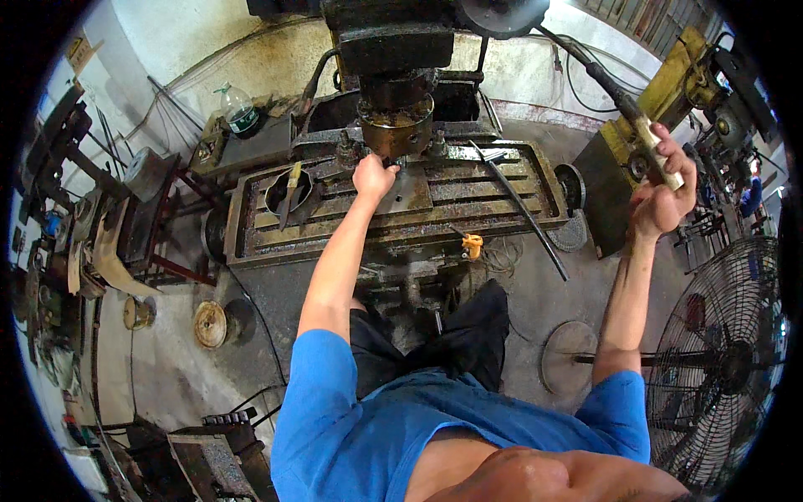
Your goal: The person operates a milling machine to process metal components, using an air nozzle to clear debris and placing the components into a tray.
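Note:
My right hand (661,197) is raised at the right, its fingers wrapped round the pale end of a long machine lever (646,138). That lever slants down from the machine head (393,46) at the top. Below the head, a round brown metal cylinder (395,125) stands over the slotted machine table (293,240). My left hand (375,177) is closed at the cylinder's lower front edge. Something small and dark shows by its fingertips, too hidden to name. Left of that hand, a brush (292,186) lies across an open dark container (308,191).
A long metal bar (527,219) juts past the table's front edge. An orange-yellow object (473,244) hangs at that edge. A large fan (726,360) stands close to my right arm. A plastic bottle (241,115) stands at the back left; a round bucket (210,324) sits on the floor.

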